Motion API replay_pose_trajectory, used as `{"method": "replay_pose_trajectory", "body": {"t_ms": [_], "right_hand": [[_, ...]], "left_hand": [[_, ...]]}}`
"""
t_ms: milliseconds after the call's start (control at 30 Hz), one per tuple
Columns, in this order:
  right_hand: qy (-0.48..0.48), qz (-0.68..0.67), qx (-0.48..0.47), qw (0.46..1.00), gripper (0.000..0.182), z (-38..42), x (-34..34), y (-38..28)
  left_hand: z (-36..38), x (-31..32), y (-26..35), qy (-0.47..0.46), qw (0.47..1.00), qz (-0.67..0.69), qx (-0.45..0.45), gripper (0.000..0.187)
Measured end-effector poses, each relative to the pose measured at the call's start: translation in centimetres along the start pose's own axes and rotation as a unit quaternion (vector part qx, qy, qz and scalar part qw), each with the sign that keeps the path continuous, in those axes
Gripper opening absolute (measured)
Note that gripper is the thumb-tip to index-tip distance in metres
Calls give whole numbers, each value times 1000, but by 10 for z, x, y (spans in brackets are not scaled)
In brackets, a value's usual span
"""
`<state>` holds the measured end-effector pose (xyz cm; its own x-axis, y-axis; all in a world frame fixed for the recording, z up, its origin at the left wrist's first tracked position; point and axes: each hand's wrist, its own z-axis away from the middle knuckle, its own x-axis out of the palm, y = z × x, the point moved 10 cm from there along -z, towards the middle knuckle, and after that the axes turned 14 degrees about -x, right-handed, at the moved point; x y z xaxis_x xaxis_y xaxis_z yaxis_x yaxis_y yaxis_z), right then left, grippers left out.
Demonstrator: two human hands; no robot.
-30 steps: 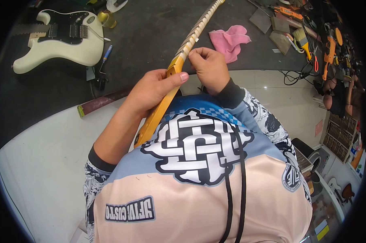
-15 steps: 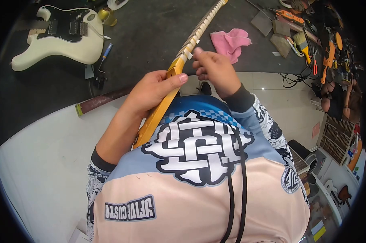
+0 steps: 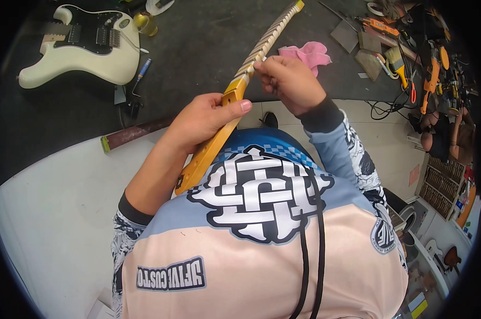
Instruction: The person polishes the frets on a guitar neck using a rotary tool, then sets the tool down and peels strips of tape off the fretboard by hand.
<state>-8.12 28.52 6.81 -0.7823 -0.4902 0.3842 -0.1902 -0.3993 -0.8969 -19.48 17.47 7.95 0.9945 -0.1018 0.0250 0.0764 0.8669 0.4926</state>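
A yellow wooden guitar neck [image 3: 215, 144] slants from my belly out over the dark workbench. Pale masking tape [image 3: 265, 47] covers its fretboard in strips between the frets. My left hand [image 3: 200, 123] is closed around the heel end, its thumb lying over the top face. At the right edge of the fretboard, my right hand [image 3: 295, 82] has thumb and index finger pinched together on the end of a tape strip; the fingertips partly hide it. The other fingers of that hand are curled in.
On the bench lie a white electric guitar body [image 3: 91, 61], a blue screwdriver [image 3: 143, 69] and a pink cloth [image 3: 309, 55]. Tools, including a paintbrush [image 3: 395, 59] and scissors [image 3: 413, 91], crowd the right side. A dark red padded bar [image 3: 139, 131] runs along the front edge.
My right hand has moved up and forward to the fretboard edge, and its fingers have closed on a tape end. My left hand keeps its hold on the neck.
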Motion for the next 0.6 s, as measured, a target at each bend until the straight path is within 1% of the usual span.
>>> {"method": "replay_pose_trajectory", "body": {"t_ms": [33,167,267,333,367,433,467,567,600], "right_hand": [[-11,-14,6,1000,20,-2,2,-3],[-4,25,34,999,22,-10,8,-14],[-9,50,30,998,24,-13,9,-17],[-11,63,21,998,27,-9,7,-21],[-6,97,15,995,29,-4,2,-25],[2,166,2,986,35,12,-9,-37],[23,179,-23,983,39,17,-20,-34],[61,140,-12,988,41,29,-38,-11],[55,97,18,994,38,34,-28,-5]], "left_hand": [[1,1,1,-3,1000,0,-2,55],[-2,-1,2,-8,1000,0,-9,55],[-3,-3,5,-1,999,23,22,58],[0,-3,7,-5,1000,-5,7,54],[1,-3,7,-7,1000,-18,-1,52],[-2,-3,3,-38,999,11,-4,53],[-3,-3,2,-53,998,25,-5,54],[2,1,11,-126,984,121,17,49],[2,2,11,-132,980,145,15,48]]}}
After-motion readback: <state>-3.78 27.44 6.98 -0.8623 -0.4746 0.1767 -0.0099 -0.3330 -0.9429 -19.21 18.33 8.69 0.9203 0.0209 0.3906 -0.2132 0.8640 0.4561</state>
